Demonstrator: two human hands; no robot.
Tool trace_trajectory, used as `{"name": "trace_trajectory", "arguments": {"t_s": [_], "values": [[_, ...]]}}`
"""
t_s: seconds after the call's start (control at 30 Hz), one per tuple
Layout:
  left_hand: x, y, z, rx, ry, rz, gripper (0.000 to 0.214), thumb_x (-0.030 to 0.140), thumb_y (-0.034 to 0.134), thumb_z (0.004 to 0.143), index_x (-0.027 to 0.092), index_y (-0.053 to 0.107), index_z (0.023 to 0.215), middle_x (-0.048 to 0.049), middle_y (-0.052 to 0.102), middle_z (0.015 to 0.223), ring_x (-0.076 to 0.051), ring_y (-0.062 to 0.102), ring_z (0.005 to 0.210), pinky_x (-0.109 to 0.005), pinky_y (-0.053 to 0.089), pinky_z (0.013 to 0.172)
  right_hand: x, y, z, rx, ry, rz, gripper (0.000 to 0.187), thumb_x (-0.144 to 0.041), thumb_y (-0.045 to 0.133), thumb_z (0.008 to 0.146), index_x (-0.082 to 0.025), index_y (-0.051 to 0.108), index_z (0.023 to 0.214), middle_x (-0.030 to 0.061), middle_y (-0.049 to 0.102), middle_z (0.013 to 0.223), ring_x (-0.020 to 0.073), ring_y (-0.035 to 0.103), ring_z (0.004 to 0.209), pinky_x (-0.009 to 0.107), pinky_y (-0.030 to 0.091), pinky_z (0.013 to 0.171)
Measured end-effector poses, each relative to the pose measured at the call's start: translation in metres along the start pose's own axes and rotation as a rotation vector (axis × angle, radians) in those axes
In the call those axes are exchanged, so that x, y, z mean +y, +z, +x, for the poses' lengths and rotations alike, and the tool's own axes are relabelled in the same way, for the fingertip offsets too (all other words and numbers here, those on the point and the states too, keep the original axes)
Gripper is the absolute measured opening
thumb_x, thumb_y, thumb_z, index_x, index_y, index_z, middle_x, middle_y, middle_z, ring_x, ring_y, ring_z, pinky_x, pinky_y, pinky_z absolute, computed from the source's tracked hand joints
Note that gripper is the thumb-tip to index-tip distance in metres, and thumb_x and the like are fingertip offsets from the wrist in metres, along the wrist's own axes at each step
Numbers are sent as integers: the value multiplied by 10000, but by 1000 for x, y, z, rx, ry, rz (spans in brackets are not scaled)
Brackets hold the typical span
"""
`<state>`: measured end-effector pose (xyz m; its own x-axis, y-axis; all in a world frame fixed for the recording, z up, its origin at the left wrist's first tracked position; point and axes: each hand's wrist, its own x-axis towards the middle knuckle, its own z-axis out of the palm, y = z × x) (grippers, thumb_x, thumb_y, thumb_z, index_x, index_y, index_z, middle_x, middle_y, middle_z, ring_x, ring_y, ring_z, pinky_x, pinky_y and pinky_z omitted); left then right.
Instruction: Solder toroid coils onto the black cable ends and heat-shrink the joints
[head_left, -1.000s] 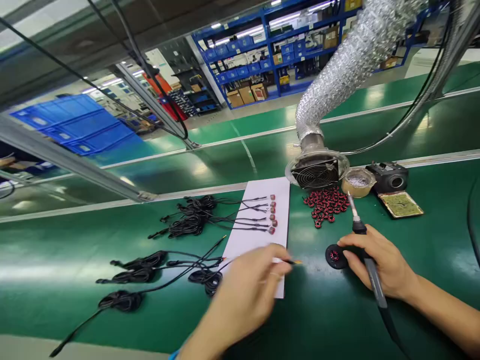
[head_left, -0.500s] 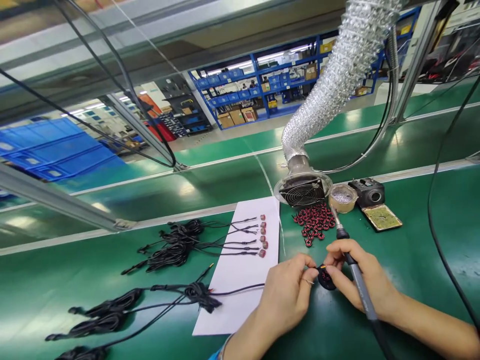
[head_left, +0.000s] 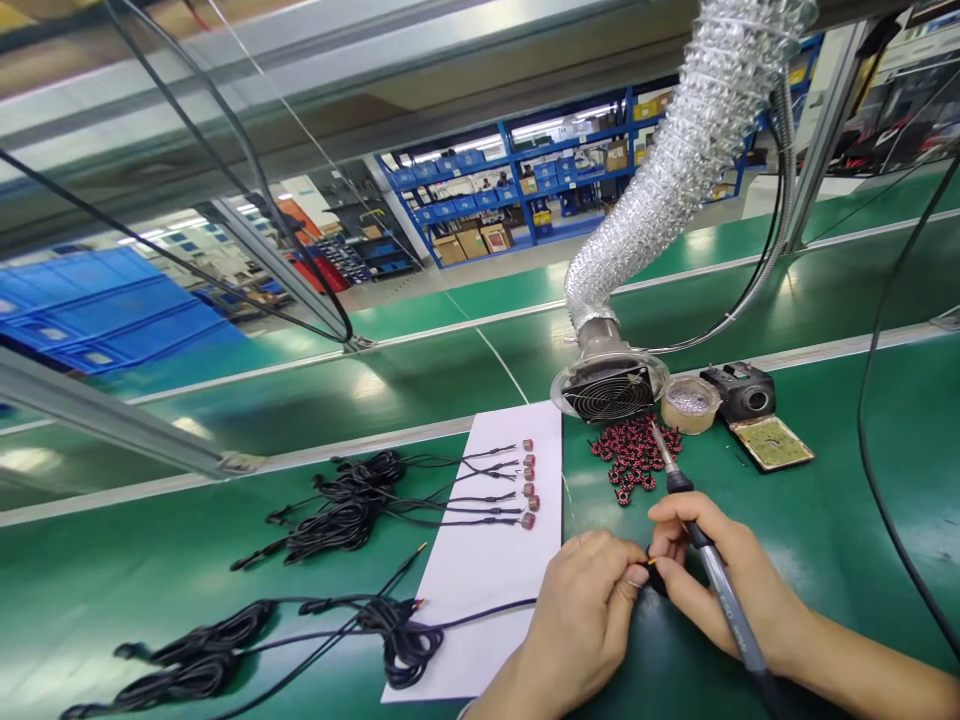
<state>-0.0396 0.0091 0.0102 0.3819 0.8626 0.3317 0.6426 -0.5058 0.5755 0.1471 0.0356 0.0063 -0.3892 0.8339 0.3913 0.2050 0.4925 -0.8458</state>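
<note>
My left hand (head_left: 581, 610) is closed, its thumb and fingertips pinched beside a small round black part (head_left: 658, 578). A black cable (head_left: 495, 608) runs from a coiled bundle on the white sheet into this hand; its end is hidden by the fingers. My right hand (head_left: 750, 575) holds a soldering iron (head_left: 721, 585) across the palm, tip pointing away toward a pile of small red-and-black ring coils (head_left: 634, 455). Thumb and forefinger of that hand also pinch at the black part, where a bit of yellow shows. Most of the part is covered by fingers.
A white sheet (head_left: 517, 560) carries several cable ends with small reddish parts (head_left: 529, 489). Coiled black cables (head_left: 337, 520) lie left. Behind the pile stand a fume extractor (head_left: 611, 385), a roll of solder wire (head_left: 688, 400) and an iron stand with a yellow sponge (head_left: 772, 440).
The view has shifted slightly. My left hand has turned and closed further over the black part, which shows less now. The soldering iron stays in my right hand.
</note>
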Motion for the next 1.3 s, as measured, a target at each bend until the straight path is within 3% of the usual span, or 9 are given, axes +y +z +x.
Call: {"name": "trace_trajectory", "arguments": {"t_s": [0.4, 0.53, 0.63, 0.73, 0.87, 1.03, 1.17, 1.3], "values": [[9, 4, -5, -45, -60, 30, 219, 204, 330, 993, 212, 511, 870, -72, 604, 876, -204, 560, 780, -320, 424, 678, -7, -4, 2, -35, -21, -67, 370, -64, 541, 789, -267, 493, 1094, -45, 627, 775, 102, 628, 647, 193, 538, 625], [13, 8, -9, -132, -199, -187, 206, 263, 268, 1027, 230, 444, 924, -9, 614, 700, -162, 568, 584, -277, 366, 549, -5, 9, -3, 146, -123, -93, 247, -71, 540, 829, -263, 500, 979, -31, 627, 779, 112, 624, 643, 209, 532, 612], [15, 11, -12, -129, -284, -340, 257, 343, 236, 1045, 233, 416, 898, 2, 619, 636, -154, 565, 537, -272, 362, 533, -1, 23, -10, 254, -215, -77, 227, -59, 525, 877, -265, 477, 960, -35, 598, 721, 132, 636, 678, 236, 530, 633], [17, 13, -14, -82, -304, -426, 290, 401, 237, 1045, 230, 413, 890, -33, 662, 697, -162, 601, 594, -276, 393, 567, 1, 32, -17, 244, -138, 39, 228, -59, 509, 921, -269, 450, 988, -73, 528, 644, 108, 603, 572, 225, 514, 588], [20, 14, -17, -40, -329, -464, 304, 444, 258, 1038, 220, 435, 934, -62, 671, 790, -173, 618, 673, -283, 399, 591, 1, 36, -23, 237, -25, 65, 173, -114, 535, 935, -258, 451, 982, -48, 541, 719, 91, 551, 522, 211, 483, 509], [19, 12, -12, -66, -457, -672, 357, 514, 311, 1019, 199, 468, 1082, 22, 558, 666, -143, 524, 602, -264, 389, 593, -5, 26, -21, 204, -70, -63, 157, -118, 544, 908, -253, 482, 958, -45, 574, 703, 99, 582, 557, 203, 510, 550], [10, 7, -2, -113, -544, -818, 406, 565, 456, 955, 175, 555, 901, 72, 373, 588, -101, 336, 540, -228, 284, 525, -1, 9, -17, 150, -109, -94, 194, -131, 559, 890, -254, 511, 1031, 10, 651, 850, 134, 656, 722, 231, 557, 656], [5, 4, 5, -161, -563, -908, 444, 586, 570, 877, 153, 571, 781, 52, 397, 633, -99, 327, 604, -224, 270, 566, 4, -1, -11, 89, -61, -28, 219, -150, 578, 914, -270, 519, 1087, 19, 695, 926, 132, 692, 774, 207, 574, 669]]}}
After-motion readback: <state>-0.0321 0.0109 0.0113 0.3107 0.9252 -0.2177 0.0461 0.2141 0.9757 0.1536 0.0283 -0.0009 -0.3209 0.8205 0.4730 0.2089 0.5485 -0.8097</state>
